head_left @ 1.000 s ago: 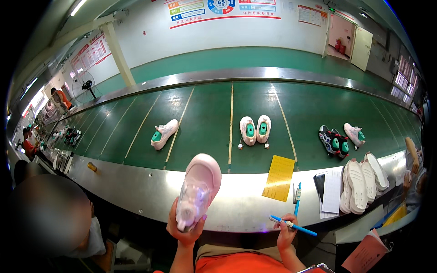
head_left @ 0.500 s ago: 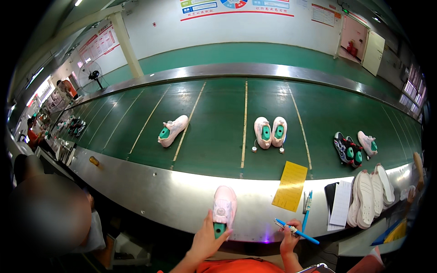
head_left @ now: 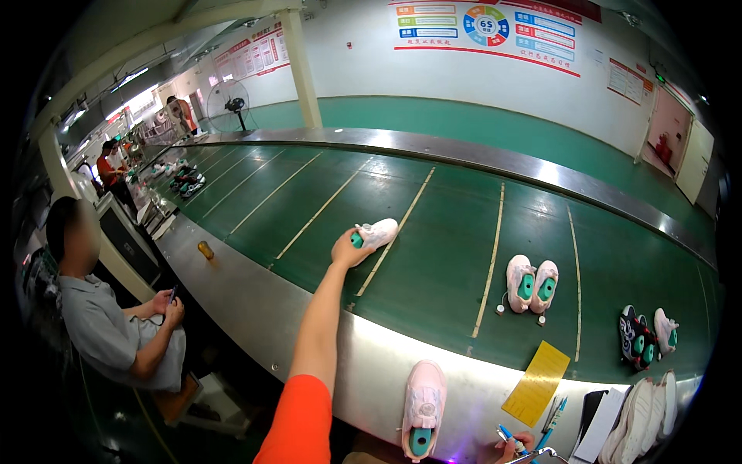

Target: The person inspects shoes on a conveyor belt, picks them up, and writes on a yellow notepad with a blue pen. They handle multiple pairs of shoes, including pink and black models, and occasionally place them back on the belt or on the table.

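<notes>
My left hand (head_left: 349,249) is stretched far out over the wide green conveyor belt (head_left: 433,255), fingers wrapped around the heel end of a pale pink low sneaker with a teal insert (head_left: 376,232). That shoe lies on the belt, toe pointing away from me, right beside a yellow lane line (head_left: 398,230). Belt is open around it: nearest neighbour is a pair of matching pink sneakers (head_left: 532,280), well apart to the right on the same belt. Further right on the belt, near its near edge, a dark pair with a pink shoe (head_left: 648,338).

Steel apron (head_left: 263,301) runs along the belt's near edge. On it, a second pink sneaker (head_left: 423,404) sits toe toward the belt, heel hanging at the apron's near lip. A yellow paper sheet (head_left: 538,382) lies to its right, touching the belt edge.

My right hand (head_left: 516,447) is at the apron's near lip, pinching a blue pen (head_left: 511,436); mostly cut off by the frame.

Seated person in grey shirt (head_left: 100,325) is left, off the apron.
</notes>
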Demonstrator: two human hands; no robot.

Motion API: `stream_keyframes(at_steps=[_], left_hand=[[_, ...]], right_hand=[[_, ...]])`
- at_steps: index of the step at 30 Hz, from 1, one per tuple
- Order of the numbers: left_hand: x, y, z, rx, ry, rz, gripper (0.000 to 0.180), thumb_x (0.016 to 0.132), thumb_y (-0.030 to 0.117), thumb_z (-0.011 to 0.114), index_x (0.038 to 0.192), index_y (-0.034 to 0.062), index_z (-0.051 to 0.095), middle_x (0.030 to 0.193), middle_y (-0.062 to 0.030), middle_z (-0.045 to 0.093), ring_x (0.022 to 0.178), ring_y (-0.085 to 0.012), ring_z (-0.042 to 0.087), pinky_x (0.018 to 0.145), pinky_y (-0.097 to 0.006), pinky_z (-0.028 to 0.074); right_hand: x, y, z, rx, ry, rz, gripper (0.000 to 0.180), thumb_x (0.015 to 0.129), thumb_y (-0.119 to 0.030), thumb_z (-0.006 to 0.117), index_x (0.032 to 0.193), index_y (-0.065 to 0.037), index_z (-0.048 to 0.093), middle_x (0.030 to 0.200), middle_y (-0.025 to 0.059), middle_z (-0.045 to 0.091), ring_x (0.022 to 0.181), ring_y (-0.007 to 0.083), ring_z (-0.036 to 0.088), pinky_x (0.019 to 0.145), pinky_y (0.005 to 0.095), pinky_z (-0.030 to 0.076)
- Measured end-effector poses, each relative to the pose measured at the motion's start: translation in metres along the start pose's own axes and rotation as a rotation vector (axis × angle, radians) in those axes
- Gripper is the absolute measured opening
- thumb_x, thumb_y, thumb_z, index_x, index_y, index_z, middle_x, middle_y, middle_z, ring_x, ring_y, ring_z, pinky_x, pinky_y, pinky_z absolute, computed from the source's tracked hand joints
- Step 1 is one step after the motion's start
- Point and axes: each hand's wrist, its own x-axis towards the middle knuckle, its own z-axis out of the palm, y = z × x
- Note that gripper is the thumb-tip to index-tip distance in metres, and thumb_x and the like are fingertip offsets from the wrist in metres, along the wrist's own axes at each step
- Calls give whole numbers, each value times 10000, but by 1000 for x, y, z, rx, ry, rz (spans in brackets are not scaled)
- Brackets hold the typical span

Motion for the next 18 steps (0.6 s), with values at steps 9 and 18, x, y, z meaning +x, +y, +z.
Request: stream_keyframes(at_steps=[9, 18], left_hand=[[-11, 32, -6, 351, -124, -175, 808, 471, 554, 765, 1100, 88, 567, 996, -127, 634, 915, -254, 621, 772, -339, 496], [-183, 54, -54, -1784, -702, -265, 745, 788, 375, 557, 1373, 59, 220, 1314, -200, 381, 1193, -369, 400, 1017, -500, 310]], right_hand=[[-5, 13, 1, 35, 131, 8, 200, 838, -87, 559, 1013, -54, 468, 848, 59, 520, 685, 134, 544, 652, 262, 467], [7, -30, 34, 58, 11, -97, 150, 824, -115, 558, 871, -35, 441, 782, 51, 402, 565, 113, 467, 542, 225, 400]])
